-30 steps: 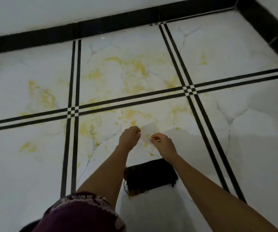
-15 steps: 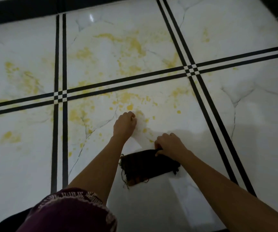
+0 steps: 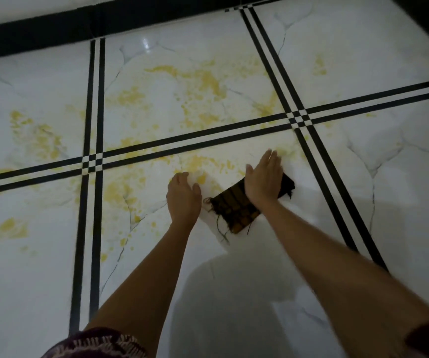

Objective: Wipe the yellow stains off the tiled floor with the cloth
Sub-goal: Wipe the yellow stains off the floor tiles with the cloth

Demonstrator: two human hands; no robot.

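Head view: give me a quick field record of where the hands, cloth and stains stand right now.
right hand: flat, palm down on the far end of the cloth, fingers extended
left hand: on the floor just left of the cloth, fingers curled, not on the cloth
cloth: dark, frayed threads at the near end, lying flat on the tile
yellow stains: heavy on the far middle tile, also on the left tiles and around the left hand
tiled floor: white marbled tiles, double black lines
wiping: most stains not yet wiped
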